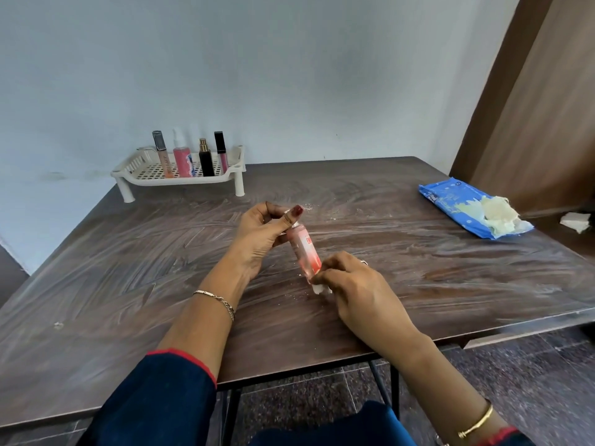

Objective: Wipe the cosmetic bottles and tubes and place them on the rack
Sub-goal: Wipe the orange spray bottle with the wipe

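Note:
A pink, clear spray bottle (304, 252) lies tilted over the middle of the brown table (128, 268). My left hand (260, 235) grips its top end. My right hand (357, 288) pinches a small white wipe (320, 288) against the bottle's lower end. At the back left a cream plastic rack (141, 170) holds several upright cosmetics: a lip gloss tube (161, 154), a pink spray bottle (182, 159), a black bottle with a gold top (206, 159) and a dark-capped lip tube (221, 151).
A blue pack of wet wipes (463, 204) lies open at the table's right edge with crumpled used wipes (497, 210) on it. A wooden door stands at the right. White smears and crumbs streak the tabletop. The wall runs behind the rack.

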